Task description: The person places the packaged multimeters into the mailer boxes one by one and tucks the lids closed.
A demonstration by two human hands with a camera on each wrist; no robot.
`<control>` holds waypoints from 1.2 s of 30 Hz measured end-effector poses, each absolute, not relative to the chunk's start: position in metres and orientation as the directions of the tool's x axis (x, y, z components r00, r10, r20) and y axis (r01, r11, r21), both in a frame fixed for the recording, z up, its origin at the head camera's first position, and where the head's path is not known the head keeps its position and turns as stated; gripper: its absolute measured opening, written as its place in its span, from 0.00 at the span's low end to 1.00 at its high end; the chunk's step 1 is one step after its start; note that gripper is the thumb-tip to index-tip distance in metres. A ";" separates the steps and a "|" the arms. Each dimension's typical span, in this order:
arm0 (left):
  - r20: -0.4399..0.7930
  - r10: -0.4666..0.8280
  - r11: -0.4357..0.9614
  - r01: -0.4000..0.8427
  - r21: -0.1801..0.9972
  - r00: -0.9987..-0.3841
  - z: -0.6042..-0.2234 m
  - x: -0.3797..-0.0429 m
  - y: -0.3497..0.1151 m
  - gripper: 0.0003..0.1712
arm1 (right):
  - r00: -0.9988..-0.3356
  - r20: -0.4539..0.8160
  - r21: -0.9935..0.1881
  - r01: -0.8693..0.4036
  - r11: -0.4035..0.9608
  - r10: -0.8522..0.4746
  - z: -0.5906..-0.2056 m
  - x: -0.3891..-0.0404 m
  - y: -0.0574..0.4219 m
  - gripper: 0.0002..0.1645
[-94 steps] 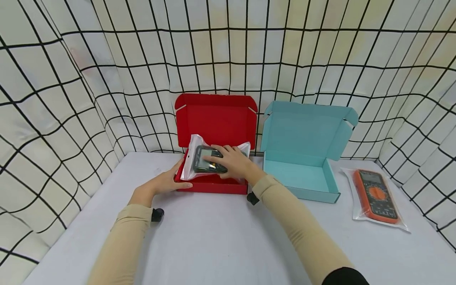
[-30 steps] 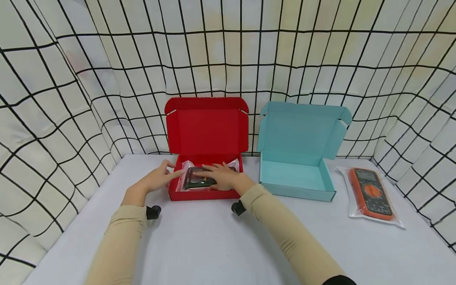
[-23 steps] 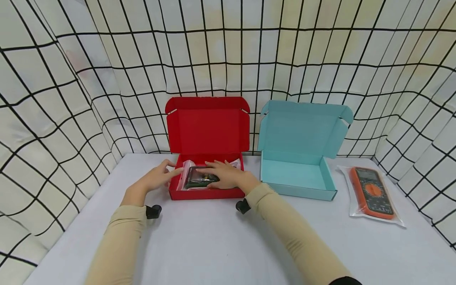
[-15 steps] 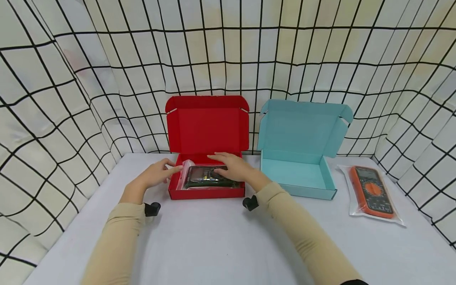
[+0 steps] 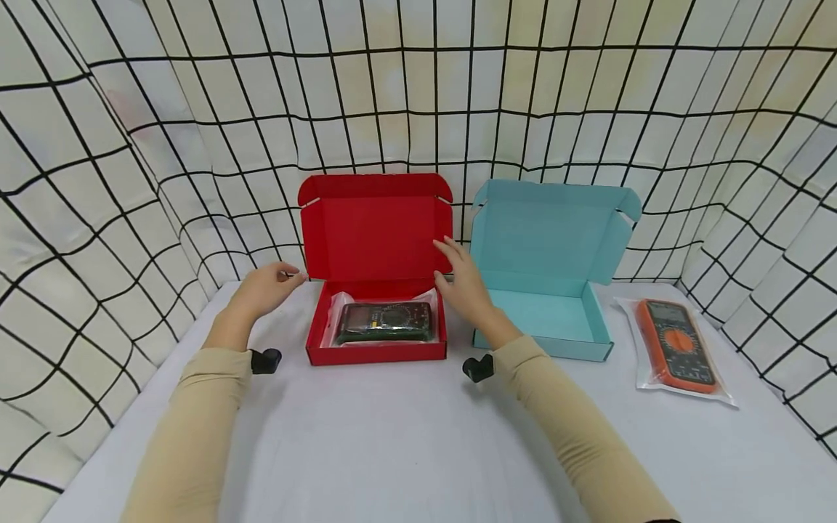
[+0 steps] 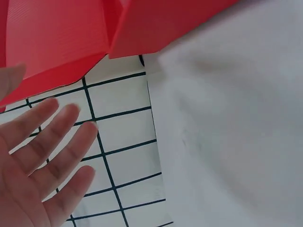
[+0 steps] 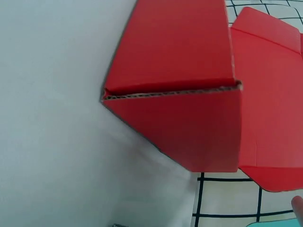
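A dark green multimeter (image 5: 386, 323) in a clear plastic bag lies flat inside the red cardboard box (image 5: 375, 354), whose lid (image 5: 375, 232) stands up at the back. My left hand (image 5: 261, 294) is raised beside the lid's left edge, holding nothing. Its fingers (image 6: 52, 170) look straight and spread in the left wrist view. At the lid's right edge is my right hand (image 5: 466, 290), fingers extended and nothing gripped. Only one fingertip (image 7: 298, 208) of it enters the right wrist view, where the red box's corner (image 7: 189, 127) fills the middle.
A light blue box (image 5: 549, 349) with its lid up stands right of the red one. Farther right, an orange multimeter (image 5: 676, 345) in a plastic bag lies on the white table (image 5: 392, 436). Black netting over white cloth (image 5: 392, 94) closes in the back and sides.
The multimeter went from lying tilted over the red box to flat inside it. Both hands have since come off it and risen to either side of the lid.
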State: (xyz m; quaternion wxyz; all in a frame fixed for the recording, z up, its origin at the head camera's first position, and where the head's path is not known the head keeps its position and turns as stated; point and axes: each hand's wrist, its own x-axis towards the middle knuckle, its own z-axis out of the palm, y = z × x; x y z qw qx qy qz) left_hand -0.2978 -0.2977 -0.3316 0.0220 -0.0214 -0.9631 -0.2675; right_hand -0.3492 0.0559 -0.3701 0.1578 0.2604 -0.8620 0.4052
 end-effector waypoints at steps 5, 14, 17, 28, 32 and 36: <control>0.119 -0.051 0.779 0.035 0.626 -0.992 -0.333 -0.303 -0.296 0.37 | -0.862 0.418 -0.719 -0.507 0.475 -0.289 -0.369 -0.352 0.055 0.43; 0.122 -0.118 0.575 0.033 0.817 -0.985 -0.338 -0.315 -0.270 0.43 | -0.890 0.316 -0.811 -0.433 0.392 -0.328 -0.370 -0.354 0.051 0.50; 0.114 -0.132 0.507 0.032 0.861 -0.985 -0.338 -0.316 -0.263 0.42 | -0.893 0.309 -0.828 -0.422 0.371 -0.326 -0.371 -0.355 0.050 0.50; 0.010 -0.062 0.139 0.001 0.990 -0.998 -0.337 -0.313 -0.257 0.41 | -0.898 0.258 -0.936 -0.323 0.135 -0.357 -0.364 -0.350 0.055 0.45; 0.013 -0.040 0.137 0.007 0.991 -0.999 -0.339 -0.310 -0.257 0.41 | -0.902 0.219 -0.962 -0.263 0.071 -0.372 -0.363 -0.349 0.057 0.44; 0.030 -0.036 0.140 0.025 0.990 -0.999 -0.342 -0.306 -0.258 0.40 | -0.902 0.194 -0.972 -0.230 0.048 -0.387 -0.364 -0.348 0.059 0.44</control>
